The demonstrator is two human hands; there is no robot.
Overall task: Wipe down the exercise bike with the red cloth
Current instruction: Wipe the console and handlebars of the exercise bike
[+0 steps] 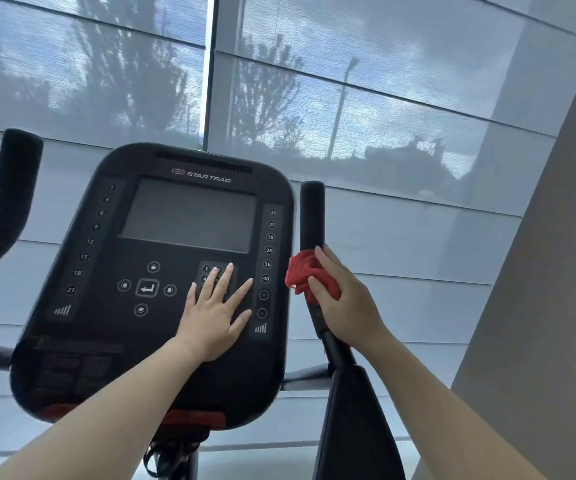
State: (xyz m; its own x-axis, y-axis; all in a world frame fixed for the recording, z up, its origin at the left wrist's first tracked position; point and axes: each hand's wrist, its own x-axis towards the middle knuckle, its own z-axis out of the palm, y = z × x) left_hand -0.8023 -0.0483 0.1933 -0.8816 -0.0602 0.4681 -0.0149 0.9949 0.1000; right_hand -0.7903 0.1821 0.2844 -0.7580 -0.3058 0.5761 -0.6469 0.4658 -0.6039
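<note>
Right hand (pixel 343 299): closed on the cloth (pixel 305 275), wrapped round the right grip (pixel 312 216); slide it up, squeezing evenly.
Left hand (pixel 215 306): flat, empty, fingers spread on the console (pixel 106 306); brace lightly, sparing the keys.

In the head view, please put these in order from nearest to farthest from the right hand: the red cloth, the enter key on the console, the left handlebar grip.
1. The red cloth: held in the right hand, against the right handlebar.
2. The enter key: mid-console, beyond the flat left hand.
3. The left handlebar grip: at the far left edge, past the whole console.
</note>
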